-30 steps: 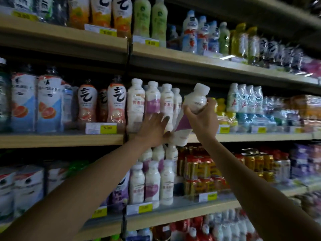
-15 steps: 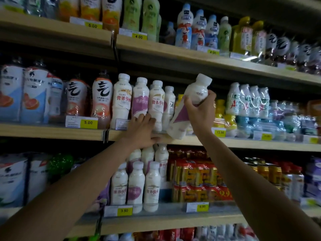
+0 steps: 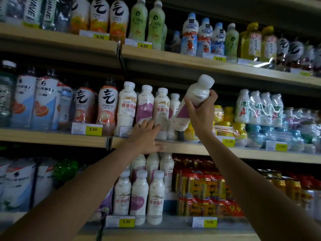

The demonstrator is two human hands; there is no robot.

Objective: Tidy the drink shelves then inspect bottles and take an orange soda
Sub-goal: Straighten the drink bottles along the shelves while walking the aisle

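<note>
A: Middle light wooden shelf board (image 3: 52, 136): what finish?

B: Pale wood grain, matt; its front edge carries glossy yellow-and-white paper price tags (image 3: 86, 129) behind clear plastic strips.

A: And the tilted white plastic milk bottle with purple label (image 3: 194, 101), held in the right hand (image 3: 199, 117)?

B: Smooth, semi-gloss plastic with a matt white screw cap; the label is shiny shrink film.

A: The upright row of white plastic milk bottles (image 3: 144, 105) touched by the left hand (image 3: 145, 136)?

B: The same smooth plastic, with faint highlights on the film.

A: Lower right?

B: Red-and-gold metal cans (image 3: 199, 192), glossy, wrapped in shiny printed film. The clear shrink-wrapped multipacks of small bottles (image 3: 260, 108) show crinkled, reflective plastic.
</note>
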